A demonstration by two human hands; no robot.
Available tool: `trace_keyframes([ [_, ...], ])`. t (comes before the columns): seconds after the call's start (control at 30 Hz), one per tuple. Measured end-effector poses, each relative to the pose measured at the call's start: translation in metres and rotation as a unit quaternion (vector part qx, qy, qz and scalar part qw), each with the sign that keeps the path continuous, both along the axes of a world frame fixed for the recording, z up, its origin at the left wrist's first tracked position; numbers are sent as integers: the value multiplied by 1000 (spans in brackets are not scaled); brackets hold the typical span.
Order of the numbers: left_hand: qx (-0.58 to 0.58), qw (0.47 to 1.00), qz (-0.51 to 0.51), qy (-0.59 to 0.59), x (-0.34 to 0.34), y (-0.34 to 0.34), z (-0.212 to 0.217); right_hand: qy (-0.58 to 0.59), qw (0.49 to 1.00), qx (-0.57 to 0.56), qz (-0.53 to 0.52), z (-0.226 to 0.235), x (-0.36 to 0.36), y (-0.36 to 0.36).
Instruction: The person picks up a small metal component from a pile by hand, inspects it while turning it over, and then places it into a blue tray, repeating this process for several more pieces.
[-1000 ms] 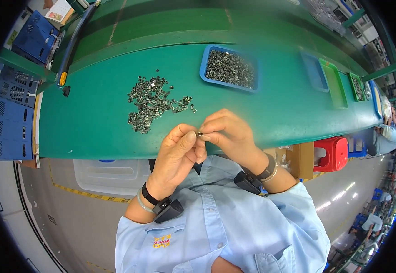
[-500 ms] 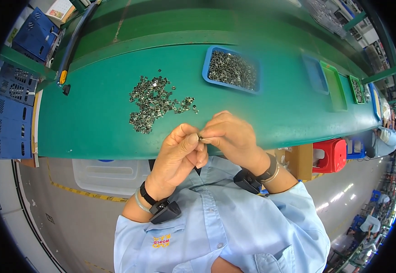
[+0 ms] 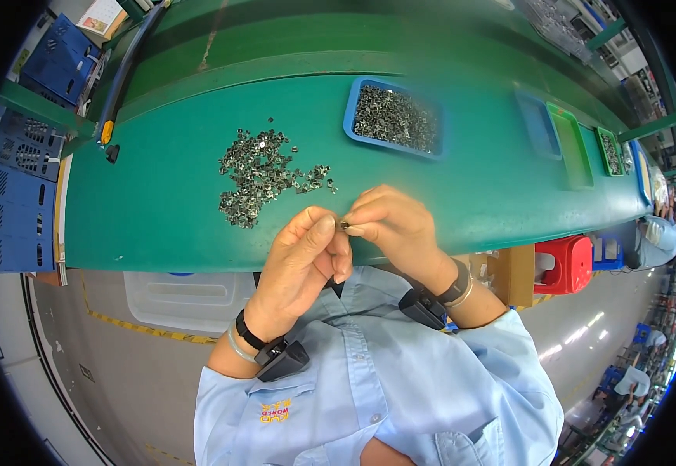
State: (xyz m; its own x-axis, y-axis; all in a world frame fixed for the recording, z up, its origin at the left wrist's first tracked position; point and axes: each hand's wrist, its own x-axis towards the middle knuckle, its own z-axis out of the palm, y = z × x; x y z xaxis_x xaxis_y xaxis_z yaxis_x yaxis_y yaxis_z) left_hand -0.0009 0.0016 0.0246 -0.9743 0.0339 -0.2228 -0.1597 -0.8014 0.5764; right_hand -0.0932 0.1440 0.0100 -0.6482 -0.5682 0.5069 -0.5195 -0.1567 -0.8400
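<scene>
A tiny dark, shiny metal part sits between my fingertips, just above the bench's near edge. My right hand pinches it between thumb and index finger. My left hand meets it from the other side with thumb and index finger closed, the other fingers curled. The part's exact shape is too small to make out. Ahead and to the left, a loose pile of small square metal parts lies on the green bench top. Farther off, a blue tray holds many similar parts.
At the right stand another blue tray, a green tray and a smaller green tray with parts in it. Blue crates line the left side. Below the bench are a clear plastic bin and a red stool.
Both hands stay together at nearly the same spot. The fingertips have shifted slightly, and the small metal part is turned a little and shows more. The pile and trays have not visibly changed.
</scene>
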Motion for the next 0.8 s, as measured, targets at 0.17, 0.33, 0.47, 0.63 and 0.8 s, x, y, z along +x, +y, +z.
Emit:
trace_keyframes([
  [0.17, -13, 1000, -3, -6, -1, 2, -1, -9, 1000, 4, -1, -1, 0, 2],
  [0.33, 3, 1000, -16, -9, -1, 0, -3, -7, 1000, 3, 4, -3, 0, 3],
  [0.47, 24, 999, -28, -11, 0, 0, -5, -7, 1000, -4, 13, -4, 1, 3],
  [0.63, 12, 999, -29, -16, 1, -1, -3, -11, 1000, -6, 19, -3, 1, 2],
  [0.8, -24, 999, -20, -28, 0, 1, 0, -9, 1000, -4, 16, -5, 0, 3],
])
